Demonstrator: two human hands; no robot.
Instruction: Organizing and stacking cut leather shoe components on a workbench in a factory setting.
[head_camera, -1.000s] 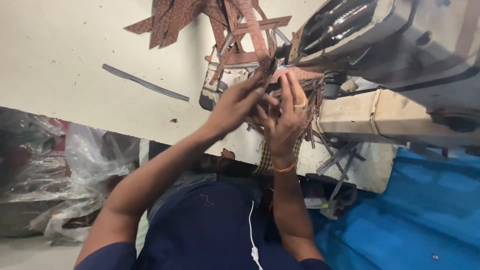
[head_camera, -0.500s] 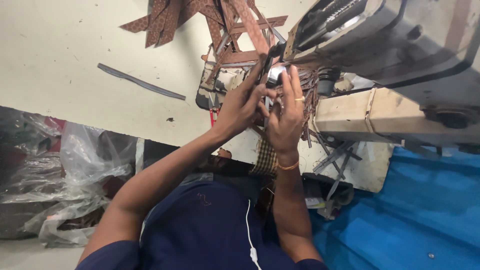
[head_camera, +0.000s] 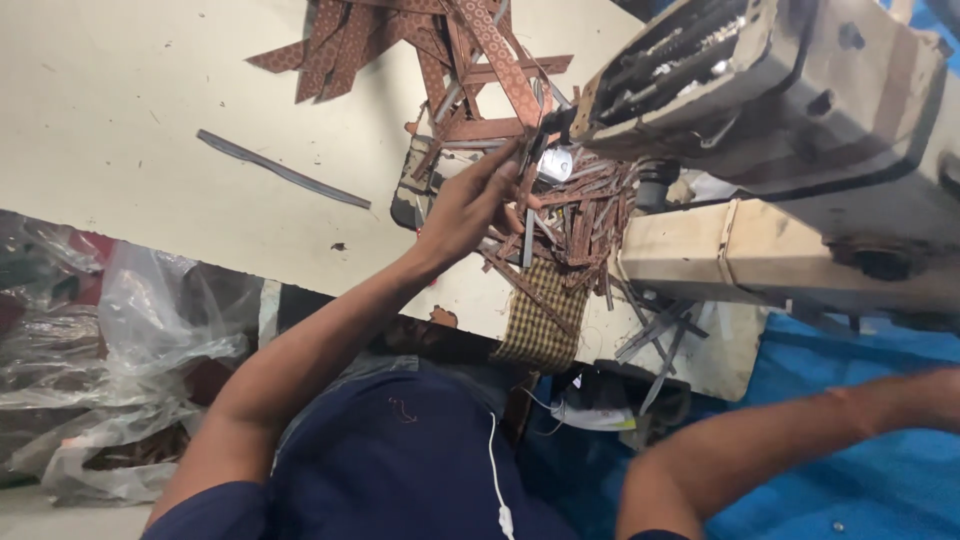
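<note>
Under the sewing machine: left hand, fingers loosely spread, touching brown strips; right hand outside view, state unclear.

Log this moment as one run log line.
left hand: on brown patterned strips by grey sewing machine | right hand: out of frame | checked cloth: table edge

The head camera is looking steeply down from close above the person's chest, facing the table and sewing machine just beyond.
</note>
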